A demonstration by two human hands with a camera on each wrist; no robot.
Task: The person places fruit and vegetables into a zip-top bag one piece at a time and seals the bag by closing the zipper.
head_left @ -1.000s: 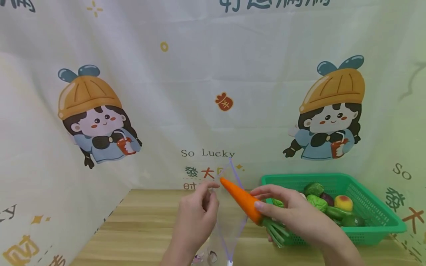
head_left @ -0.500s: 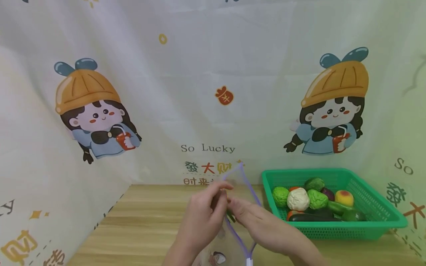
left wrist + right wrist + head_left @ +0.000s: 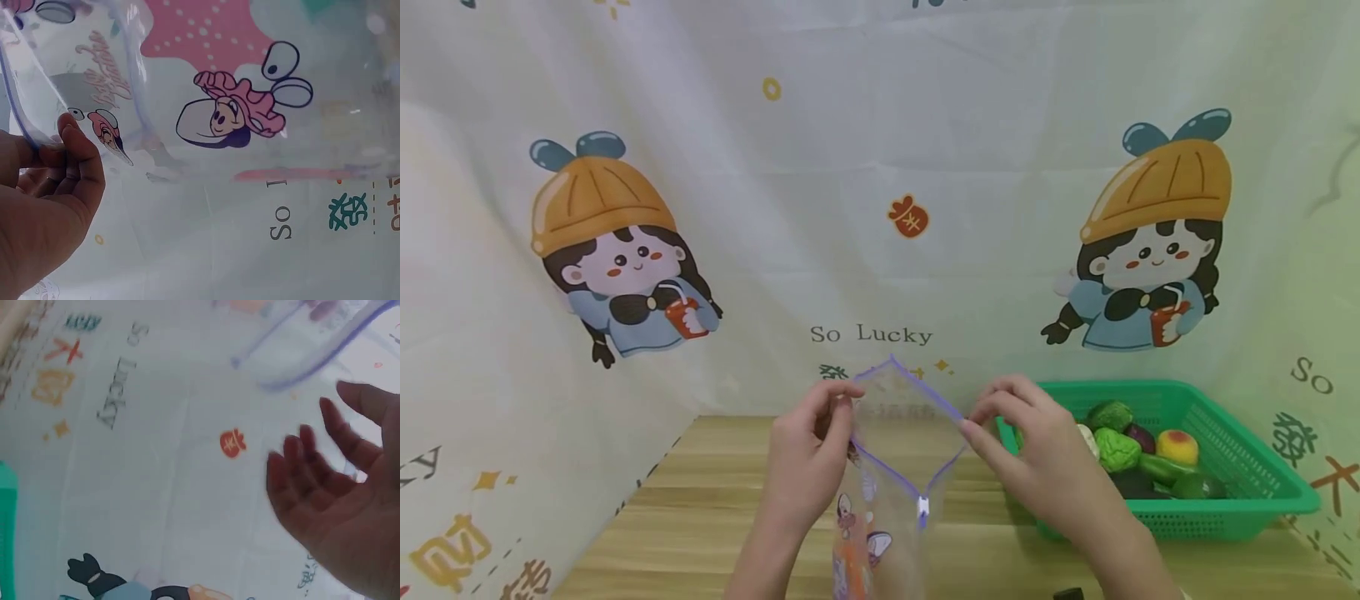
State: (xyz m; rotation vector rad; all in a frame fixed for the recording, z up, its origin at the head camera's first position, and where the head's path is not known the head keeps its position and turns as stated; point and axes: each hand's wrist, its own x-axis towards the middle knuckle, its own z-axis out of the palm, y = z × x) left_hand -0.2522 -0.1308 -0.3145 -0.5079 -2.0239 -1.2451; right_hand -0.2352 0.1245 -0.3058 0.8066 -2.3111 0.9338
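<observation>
A clear zip bag (image 3: 895, 467) with purple zip edges and a white slider (image 3: 923, 506) stands spread at its mouth, printed with cartoon shells. My left hand (image 3: 808, 454) pinches the left edge of that mouth; in the left wrist view the fingers curl round the purple strip. Low inside the bag shows orange, partly behind the print, where the carrot (image 3: 853, 558) seems to lie. At the mouth's right corner is my right hand (image 3: 1037, 442). The right wrist view shows this hand (image 3: 337, 487) with thumb and fingers apart, holding nothing, beside the purple edge.
On the right, a green basket (image 3: 1262, 492) holds several toy vegetables and fruits, among them a lettuce (image 3: 1116, 450) and a peach (image 3: 1177, 447). The wooden table (image 3: 700, 517) ends at a printed cloth backdrop (image 3: 775, 208). A small dark object (image 3: 1067, 594) shows at the bottom edge.
The right hand held the carrot, brought it to the bag's mouth and let go of it. Now it is back to the right, empty. The left hand keeps hold and has shifted left.
</observation>
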